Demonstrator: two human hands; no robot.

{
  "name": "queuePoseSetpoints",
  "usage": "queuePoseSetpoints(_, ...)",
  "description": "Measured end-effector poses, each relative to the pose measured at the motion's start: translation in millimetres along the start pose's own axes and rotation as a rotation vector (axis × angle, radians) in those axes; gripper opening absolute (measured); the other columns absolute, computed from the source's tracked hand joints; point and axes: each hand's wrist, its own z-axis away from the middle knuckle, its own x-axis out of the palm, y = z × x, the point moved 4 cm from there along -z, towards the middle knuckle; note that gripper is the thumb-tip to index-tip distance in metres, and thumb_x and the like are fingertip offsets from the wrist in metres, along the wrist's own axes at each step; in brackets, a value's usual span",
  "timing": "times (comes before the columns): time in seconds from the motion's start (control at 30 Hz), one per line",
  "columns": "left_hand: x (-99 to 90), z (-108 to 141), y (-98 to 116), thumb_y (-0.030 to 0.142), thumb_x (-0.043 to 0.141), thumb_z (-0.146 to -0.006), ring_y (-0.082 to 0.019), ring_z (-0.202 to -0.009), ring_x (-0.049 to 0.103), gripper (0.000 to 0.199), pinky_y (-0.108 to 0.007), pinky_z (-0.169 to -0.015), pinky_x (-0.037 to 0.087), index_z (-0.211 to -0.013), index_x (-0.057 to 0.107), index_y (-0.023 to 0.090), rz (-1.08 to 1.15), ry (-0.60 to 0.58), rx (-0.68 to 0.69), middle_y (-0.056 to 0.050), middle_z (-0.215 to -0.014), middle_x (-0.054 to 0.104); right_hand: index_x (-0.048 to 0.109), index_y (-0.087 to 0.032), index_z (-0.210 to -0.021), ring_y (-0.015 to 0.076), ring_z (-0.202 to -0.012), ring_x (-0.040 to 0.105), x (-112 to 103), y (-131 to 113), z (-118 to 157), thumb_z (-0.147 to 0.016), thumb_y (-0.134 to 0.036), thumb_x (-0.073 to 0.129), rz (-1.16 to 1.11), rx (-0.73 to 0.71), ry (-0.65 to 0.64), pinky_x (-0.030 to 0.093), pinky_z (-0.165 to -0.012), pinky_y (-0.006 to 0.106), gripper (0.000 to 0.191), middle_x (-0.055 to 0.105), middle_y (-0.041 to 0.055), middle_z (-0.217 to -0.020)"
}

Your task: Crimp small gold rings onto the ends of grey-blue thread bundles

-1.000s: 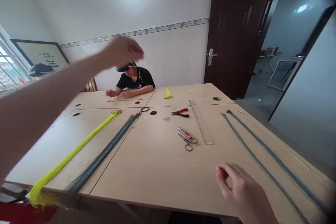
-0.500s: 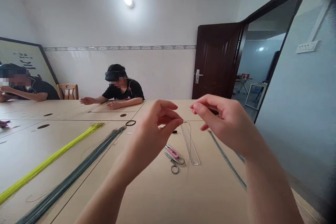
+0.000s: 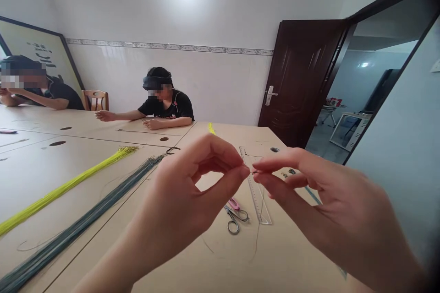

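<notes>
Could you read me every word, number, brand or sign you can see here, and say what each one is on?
No text here can be read with certainty.
Framed panel by the left wall: dark handwritten-looking characters, too blurred to read.
Clear ruler on the table: scale marks show, but any numbers are too small.
Red item in the far room: too small to tell whether it bears text.

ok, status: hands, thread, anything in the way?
Left hand pinched shut; right hand pinching small dark bit. Thread hangs below, holding hand unclear. Scissors, ruler on table below, not between hands.
</notes>
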Motion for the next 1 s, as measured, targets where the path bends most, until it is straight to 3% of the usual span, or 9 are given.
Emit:
queuePoseSetpoints(0.23, -1.4, 5, 3, 0.016, 0.067, -0.078, -0.004, -0.064, 0.060, 0.010, -0.007, -0.057, 0.051, -0.078, 0.059, 0.022, 0.100, -0.070, -0.049, 0.007, -0.071, 0.061, 0.060, -0.030, -0.087, 0.0035, -0.058, 0.062, 0, -8, 4, -0.084, -0.017, 0.056, -0.040, -0.067, 0.069, 0.049, -0.048, 0.008, 0.014, 0.065, -0.0104, -0.074)
queuePoseSetpoints(0.4, 0.5, 6, 5, 0.015, 0.065, -0.079, -0.005, -0.064, 0.060, 0.010, -0.007, -0.057, 0.051, -0.076, 0.059, 0.022, 0.127, -0.094, -0.060, 0.007, -0.070, 0.061, 0.061, -0.030, -0.086, 0.0022, -0.061, 0.061, 1, -10, 5, -0.084, -0.018, 0.057, -0.016, -0.077, 0.041, 0.050, -0.057, 0.006, 0.013, 0.065, -0.0114, -0.076)
queuePoseSetpoints(0.63, 2.3, 9, 5, 0.019, 0.064, -0.081, -0.008, -0.077, 0.063, 0.010, -0.011, -0.067, 0.054, -0.085, 0.062, 0.028, 0.118, -0.139, 0.006, 0.007, -0.080, 0.066, 0.062, -0.027, -0.078, 0.0036, -0.052, 0.061, 0, -7, 2, -0.085, -0.022, 0.058, -0.205, 0.074, 0.052, 0.048, -0.044, 0.006, 0.010, 0.062, -0.0096, -0.064)
queuePoseSetpoints(0.8, 2.8, 9, 2, 0.018, 0.064, -0.082, -0.004, -0.066, 0.059, 0.010, -0.008, -0.058, 0.049, -0.079, 0.064, 0.027, 0.062, -0.092, 0.053, 0.009, -0.073, 0.065, 0.064, -0.026, -0.076, 0.0069, -0.050, 0.061, 4, -5, 2, -0.085, -0.025, 0.057, -0.325, 0.133, 0.008, 0.048, -0.041, 0.011, 0.012, 0.061, -0.0070, -0.062)
queuePoseSetpoints(1.0, 10.0, 4, -5, 0.023, 0.065, -0.083, -0.006, -0.066, 0.060, 0.007, -0.012, -0.058, 0.050, -0.076, 0.064, 0.023, 0.418, -0.201, -0.135, 0.006, -0.072, 0.065, 0.065, -0.027, -0.077, 0.0057, -0.051, 0.062, 3, -8, 2, -0.083, -0.019, 0.059, -0.382, 0.121, -0.007, 0.049, -0.044, 0.010, 0.012, 0.062, -0.0085, -0.064)
